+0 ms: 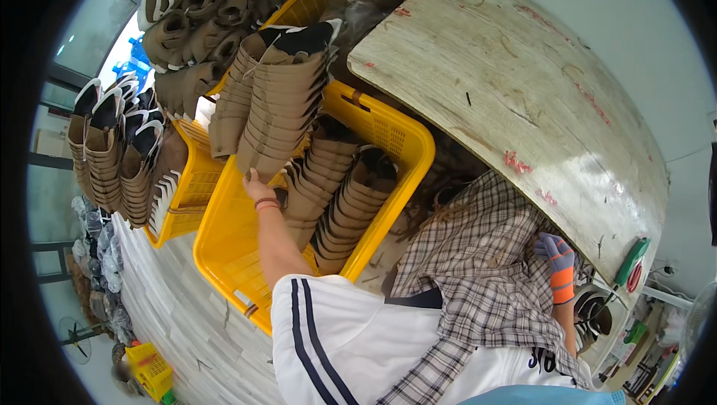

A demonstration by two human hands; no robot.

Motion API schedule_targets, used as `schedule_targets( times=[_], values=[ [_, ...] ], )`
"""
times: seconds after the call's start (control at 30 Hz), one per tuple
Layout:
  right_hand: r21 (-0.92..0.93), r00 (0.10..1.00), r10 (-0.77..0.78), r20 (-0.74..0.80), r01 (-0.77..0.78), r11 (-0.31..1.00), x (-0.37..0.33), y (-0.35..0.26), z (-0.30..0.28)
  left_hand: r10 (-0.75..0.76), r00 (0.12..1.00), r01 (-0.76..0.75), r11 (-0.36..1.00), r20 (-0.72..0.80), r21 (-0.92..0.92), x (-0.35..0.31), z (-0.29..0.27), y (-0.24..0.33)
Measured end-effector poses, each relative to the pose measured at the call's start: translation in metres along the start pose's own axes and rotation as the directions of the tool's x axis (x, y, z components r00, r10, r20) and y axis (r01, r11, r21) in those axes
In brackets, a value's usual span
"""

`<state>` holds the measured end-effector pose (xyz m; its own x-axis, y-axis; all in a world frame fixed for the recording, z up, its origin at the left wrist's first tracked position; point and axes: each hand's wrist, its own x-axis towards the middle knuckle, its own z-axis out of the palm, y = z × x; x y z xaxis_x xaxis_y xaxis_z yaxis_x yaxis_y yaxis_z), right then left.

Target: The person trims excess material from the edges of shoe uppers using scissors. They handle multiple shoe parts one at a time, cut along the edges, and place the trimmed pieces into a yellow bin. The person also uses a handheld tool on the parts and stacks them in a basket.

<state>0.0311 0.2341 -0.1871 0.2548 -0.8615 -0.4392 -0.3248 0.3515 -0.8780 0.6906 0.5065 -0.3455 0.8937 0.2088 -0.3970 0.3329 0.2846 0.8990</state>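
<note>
My left hand [258, 187] is closed on the lower end of a tall stack of nested brown shoe uppers [280, 106] with dark linings. That stack leans over the yellow plastic crate [411, 132]. Inside the crate, more nested stacks of brown uppers [357, 192] lie against its right side. A grey glove with an orange cuff covers my right hand [556, 257]. Its fingers are curled beside the table edge, against the plaid apron [485, 248]; what they hold, if anything, is hidden.
A worn pale table [508, 69] spans the right. Another yellow crate [196, 173] with stacked uppers [119, 155] stands at the left, and piled uppers [209, 17] lie behind it. Green-handled snips [633, 263] rest at the table's near right corner. A small fan [75, 336] is far left.
</note>
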Motion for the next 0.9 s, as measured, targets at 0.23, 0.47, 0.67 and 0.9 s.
schedule_targets(
  times=[0.23, 0.47, 0.67, 0.9],
  values=[
    [-0.046, 1.0, 0.021, -0.003, -0.022, 0.999, 0.003, -0.001, -0.017, -0.232, 0.97, 0.213, 0.698, -0.065, 0.684, 0.119, -0.029, 0.009],
    [-0.109, 0.998, 0.067, -0.012, -0.068, 0.992, 0.002, 0.004, -0.013, -0.116, 0.951, 0.309, 0.433, -0.288, 0.847, 0.11, -0.002, 0.031],
    [-0.104, 0.999, 0.037, 0.023, -0.034, 0.994, 0.003, -0.001, -0.01, 0.135, 0.982, -0.008, 0.722, -0.129, 0.692, 0.073, 0.018, 0.058],
    [-0.09, 0.999, 0.031, 0.029, -0.028, 0.996, 0.005, 0.011, -0.02, 0.182, 0.983, -0.16, 0.92, -0.029, 0.357, 0.053, 0.02, 0.076]
  ],
)
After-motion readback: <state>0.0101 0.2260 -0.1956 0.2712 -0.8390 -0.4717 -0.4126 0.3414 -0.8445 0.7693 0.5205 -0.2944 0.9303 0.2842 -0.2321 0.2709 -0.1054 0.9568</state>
